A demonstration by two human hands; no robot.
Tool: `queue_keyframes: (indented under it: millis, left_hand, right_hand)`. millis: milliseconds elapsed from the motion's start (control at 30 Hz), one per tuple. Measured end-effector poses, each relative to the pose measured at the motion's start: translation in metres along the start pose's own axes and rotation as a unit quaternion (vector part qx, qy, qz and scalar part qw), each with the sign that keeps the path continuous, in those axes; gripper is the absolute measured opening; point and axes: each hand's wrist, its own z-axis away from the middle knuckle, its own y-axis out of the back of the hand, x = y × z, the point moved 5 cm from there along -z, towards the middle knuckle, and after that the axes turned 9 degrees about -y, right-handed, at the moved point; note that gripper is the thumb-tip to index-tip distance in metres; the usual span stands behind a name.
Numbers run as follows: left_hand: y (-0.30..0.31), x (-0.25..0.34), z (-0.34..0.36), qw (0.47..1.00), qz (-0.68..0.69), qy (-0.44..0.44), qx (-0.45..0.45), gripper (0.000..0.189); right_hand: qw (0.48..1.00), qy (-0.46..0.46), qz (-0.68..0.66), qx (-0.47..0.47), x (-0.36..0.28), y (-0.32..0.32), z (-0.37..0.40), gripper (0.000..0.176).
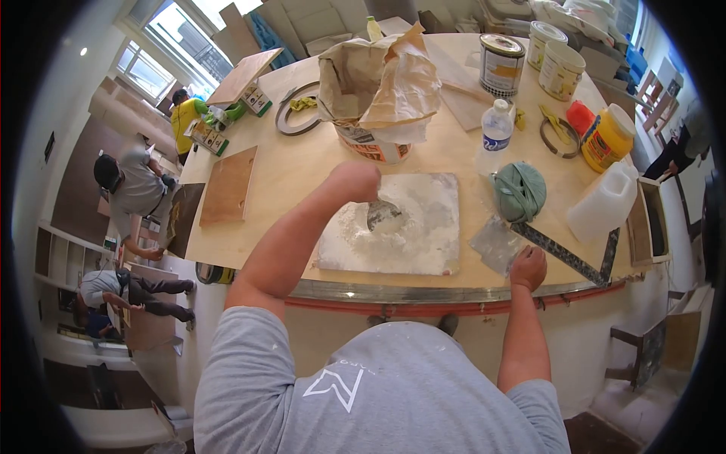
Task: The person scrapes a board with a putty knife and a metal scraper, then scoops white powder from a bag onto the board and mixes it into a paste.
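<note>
My left hand (354, 181) is closed in a fist over the far edge of a white-smeared board (344, 257). What it holds is hidden. Below the fist, a mound of pale powder (412, 234) lies on the board, with a dark grey, wet-looking patch (382, 216) in its middle. To the right of the board, my right hand (528, 266) is closed at the near corner of a flat grey scraper (495, 245), low over the table's front edge. A dark speckled angle strip (563, 255) and a ball of green cord (519, 191) are close by.
An open paper sack in a bucket (374, 147) stands beyond the board. A water bottle (497, 127), white jug (603, 203), yellow jar (608, 138) and several cans (502, 66) are at the right. A wooden panel (229, 185) lies left. People (136, 185) work beyond the table's left side.
</note>
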Motion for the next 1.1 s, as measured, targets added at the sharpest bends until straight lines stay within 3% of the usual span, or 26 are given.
queue_keyframes:
  millis: [133, 233, 333, 433, 533, 667, 767, 967, 1100]
  left_hand:
    - [-0.01, -0.042, 0.008, 0.999, 0.016, 0.02, 0.021, 0.025]
    - [-0.008, -0.055, 0.024, 0.996, 0.032, 0.078, -0.011, 0.029]
    - [-0.001, -0.059, 0.049, 0.968, 0.212, 0.111, 0.08, 0.032]
    - [-0.022, -0.062, 0.055, 0.941, 0.296, 0.122, 0.109, 0.033]
    - [-0.045, -0.06, 0.056, 0.94, 0.286, 0.153, 0.106, 0.032]
    - [-0.046, -0.037, 0.071, 0.988, 0.098, 0.071, 0.1, 0.036]
    - [-0.035, -0.016, 0.079, 0.985, 0.035, 0.06, 0.157, 0.039]
    - [-0.029, 0.006, 0.082, 0.984, 0.049, 0.123, 0.117, 0.036]
    - [-0.052, 0.005, 0.086, 0.982, 0.022, 0.105, 0.156, 0.04]
  right_hand:
    - [0.999, -0.023, -0.003, -0.025, -0.004, 0.004, 0.001, 0.022]
    - [0.999, -0.032, 0.002, -0.038, -0.004, 0.004, 0.0, 0.023]
    - [0.999, -0.032, 0.004, -0.04, -0.004, 0.004, 0.0, 0.023]
    - [0.999, -0.027, -0.004, -0.039, 0.001, -0.002, 0.0, 0.024]
    - [0.999, -0.021, -0.006, -0.039, 0.002, -0.004, 0.0, 0.023]
    - [0.999, -0.02, 0.002, -0.041, -0.001, 0.0, -0.001, 0.023]
    - [0.999, -0.022, -0.003, -0.049, -0.003, 0.003, 0.0, 0.023]
    - [0.999, 0.011, -0.021, -0.026, 0.002, 0.0, 0.0, 0.023]
    - [0.998, 0.015, -0.031, -0.046, 0.003, 0.001, -0.001, 0.022]
